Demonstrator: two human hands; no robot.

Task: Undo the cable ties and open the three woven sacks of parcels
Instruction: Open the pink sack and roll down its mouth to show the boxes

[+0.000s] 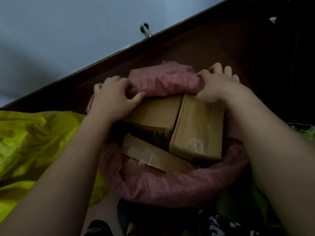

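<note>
A pink woven sack [167, 188] stands open in the middle, its rim rolled down into a thick ring. Cardboard parcels [197, 126] sealed with clear tape fill its mouth. My left hand [112, 96] grips the far left part of the rolled rim, thumb on the inner side. My right hand [216, 84] grips the far right part of the same rim, fingers curled over the fabric. A yellow woven sack [32, 142] lies at the left. Part of a green sack [308, 132] shows at the right edge. No cable tie is visible.
A dark brown skirting board [204, 43] and a pale wall [68, 31] rise close behind the sack. A metal door stop [145, 30] sticks out of the wall. My patterned clothing [221, 225] and a foot are at the bottom edge.
</note>
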